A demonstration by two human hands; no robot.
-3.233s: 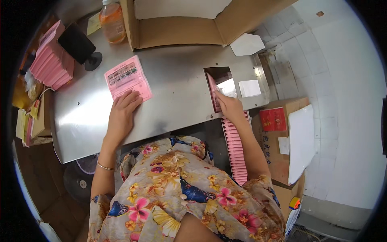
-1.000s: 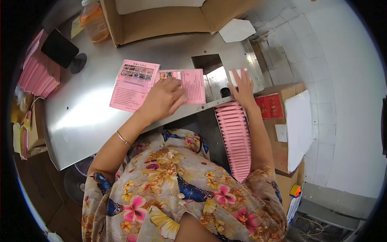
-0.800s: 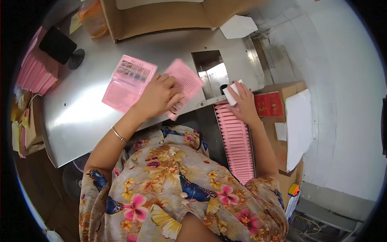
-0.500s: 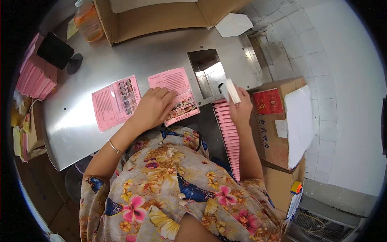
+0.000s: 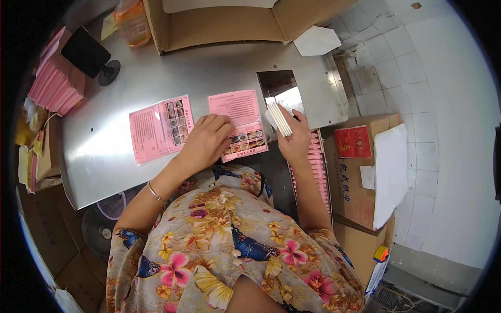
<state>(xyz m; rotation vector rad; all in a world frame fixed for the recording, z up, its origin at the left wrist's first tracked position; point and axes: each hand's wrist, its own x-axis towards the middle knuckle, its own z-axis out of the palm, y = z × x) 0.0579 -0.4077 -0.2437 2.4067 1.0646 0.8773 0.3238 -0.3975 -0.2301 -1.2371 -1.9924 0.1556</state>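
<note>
A pink printed plastic packet point(image 5: 244, 142) with rows of small food pictures lies on the steel counter in front of me. My left hand point(image 5: 209, 136) is over its left side, fingers bent and pressed to the packet near its middle fold; the fingertips are partly hidden. My right hand point(image 5: 295, 138) grips a small stack of white folded paper tissues point(image 5: 280, 119) just right of the packet, above the counter's rectangular cutout. A second pink packet point(image 5: 151, 133) lies flat to the left, apart from both hands. A row of pink packets point(image 5: 319, 172) stands beneath my right forearm.
The steel counter point(image 5: 104, 141) bears a black stand point(image 5: 86, 52), a pile of pink packets point(image 5: 58, 86), an orange-filled bottle point(image 5: 133, 23) and an open cardboard box point(image 5: 219, 34). At right stands a carton point(image 5: 352, 182) with white sheeting point(image 5: 390, 172) by the tiled wall.
My right hand has moved left with the tissue stack, closer to the pink packet. My left hand stays on that packet. The whole view has shifted slightly.
</note>
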